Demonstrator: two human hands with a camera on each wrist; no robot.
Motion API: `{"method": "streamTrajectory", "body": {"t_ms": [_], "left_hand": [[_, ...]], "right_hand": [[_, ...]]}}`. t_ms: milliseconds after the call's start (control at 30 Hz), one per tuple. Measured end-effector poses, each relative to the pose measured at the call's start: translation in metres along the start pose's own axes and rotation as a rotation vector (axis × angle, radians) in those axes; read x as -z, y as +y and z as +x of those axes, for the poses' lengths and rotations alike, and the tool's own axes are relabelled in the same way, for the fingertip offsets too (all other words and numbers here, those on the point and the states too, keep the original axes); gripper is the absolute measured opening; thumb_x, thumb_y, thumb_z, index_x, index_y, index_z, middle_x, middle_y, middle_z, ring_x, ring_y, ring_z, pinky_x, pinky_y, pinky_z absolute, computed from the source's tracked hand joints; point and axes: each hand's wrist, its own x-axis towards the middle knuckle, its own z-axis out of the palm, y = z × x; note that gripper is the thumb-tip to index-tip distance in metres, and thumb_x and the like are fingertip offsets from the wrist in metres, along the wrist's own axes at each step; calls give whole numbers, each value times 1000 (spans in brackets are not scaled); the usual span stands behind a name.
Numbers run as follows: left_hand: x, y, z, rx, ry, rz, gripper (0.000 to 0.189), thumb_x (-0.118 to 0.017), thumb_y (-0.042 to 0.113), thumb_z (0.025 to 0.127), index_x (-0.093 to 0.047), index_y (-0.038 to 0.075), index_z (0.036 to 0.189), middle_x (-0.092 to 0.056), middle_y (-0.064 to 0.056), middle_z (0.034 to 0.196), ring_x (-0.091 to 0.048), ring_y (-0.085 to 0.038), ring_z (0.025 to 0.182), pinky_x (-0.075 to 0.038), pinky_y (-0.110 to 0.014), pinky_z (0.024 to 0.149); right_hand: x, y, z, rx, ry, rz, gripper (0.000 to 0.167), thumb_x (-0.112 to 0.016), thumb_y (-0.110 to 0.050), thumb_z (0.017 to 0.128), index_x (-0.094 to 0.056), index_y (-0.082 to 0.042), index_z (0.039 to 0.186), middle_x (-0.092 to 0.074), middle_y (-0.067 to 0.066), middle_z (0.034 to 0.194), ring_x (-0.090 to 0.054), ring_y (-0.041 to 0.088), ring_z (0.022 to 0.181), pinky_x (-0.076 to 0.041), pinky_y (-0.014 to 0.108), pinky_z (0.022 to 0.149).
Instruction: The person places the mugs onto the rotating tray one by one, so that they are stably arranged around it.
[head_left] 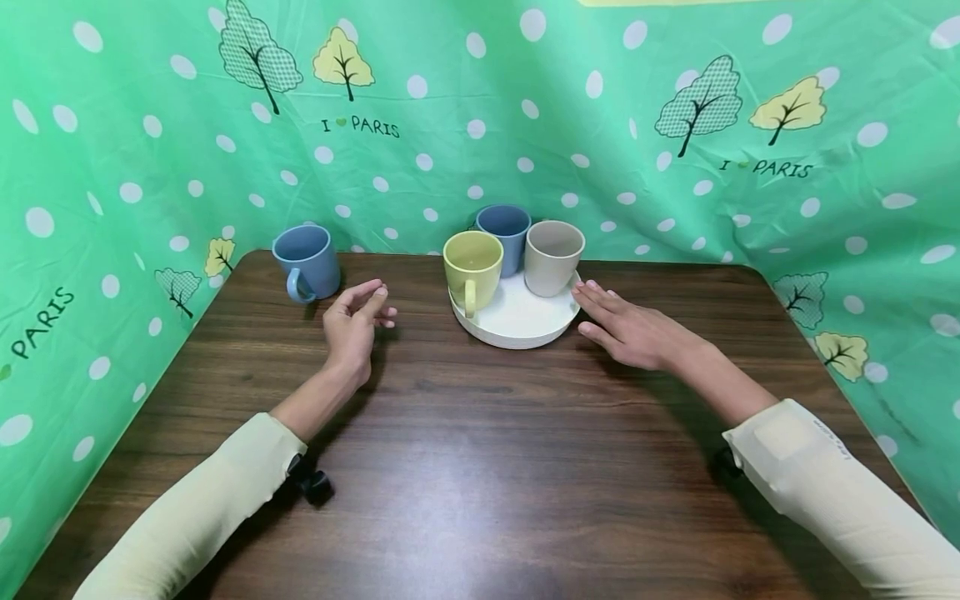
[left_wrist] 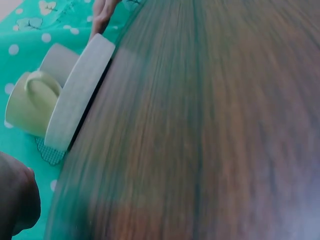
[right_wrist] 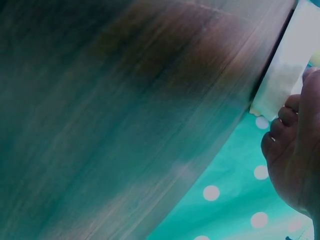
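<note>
We had our right hand (head_left: 628,331) straight-fingered at the tray (head_left: 521,315) edge, left hand (head_left: 351,332) kinda loosely curled near the lone mug (head_left: 318,271).

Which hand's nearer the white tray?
Right. The right hand is at the white tray's right-hand rim; the left hand is apart from it, off to its left, close to the blue mug standing off the tray.

Before us, a dark wood-grain tbl. (head_left: 517,442) w/ a glossy top bears an upright blue mug (head_left: 321,268) nr. its far L corner and, well apart, a round white tray (head_left: 525,321) at back ctr.
</note>
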Motion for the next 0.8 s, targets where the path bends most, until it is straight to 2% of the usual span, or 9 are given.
{"method": "streamTrajectory", "body": {"t_ms": [200,567,800], "left_hand": [[7,1,4,-10,19,-1,14,-75,11,110,-76,6,123,-78,8,100,-76,-6,72,-63,-20,66],[16,6,4,-18,51,19,11,-77,14,109,-78,10,120,-79,2,104,-77,-7,71,-65,-23,67],[25,9,6,-36,79,5,5,-77,13,109,-79,14,114,-76,8,95,-76,-6,69,-64,-21,65]], "right_hand": [[0,-2,-1,1,8,4,70,-43,-43,123,-23,-7,180,-19,17,190,-18,41,177,-25,63,142],[-1,-4,-5,-9,0,-3,70,-43,-43,123,-23,-9,180,-18,14,190,-17,38,178,-24,62,143],[-1,-8,-6,-5,0,-3,69,-43,-43,123,-24,-8,180,-19,15,190,-18,39,177,-24,63,143]]}}
